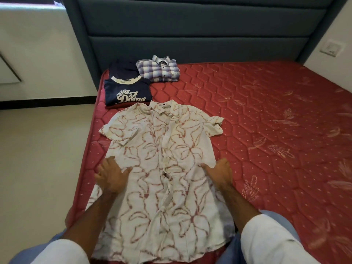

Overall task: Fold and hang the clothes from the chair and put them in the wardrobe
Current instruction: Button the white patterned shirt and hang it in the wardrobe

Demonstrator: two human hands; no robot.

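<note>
Clothes lie on the red mattress (266,115): a floral shirt (162,168) spread flat, front up, collar toward the headboard (190,35), with the left hand (111,178) pressing flat, fingers spread, on its left edge. Beyond it sit a folded navy T-shirt (126,92) and a folded plaid shirt (159,69). At the shirt's right edge, the right hand (219,172) rests, thumb out, holding nothing.

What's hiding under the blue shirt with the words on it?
A thin strip of dark red cloth peeks out under the blue shirt, at its near edge. It could be another folded garment, but the shirt covers the rest. Both lie on the red mattress.
</note>
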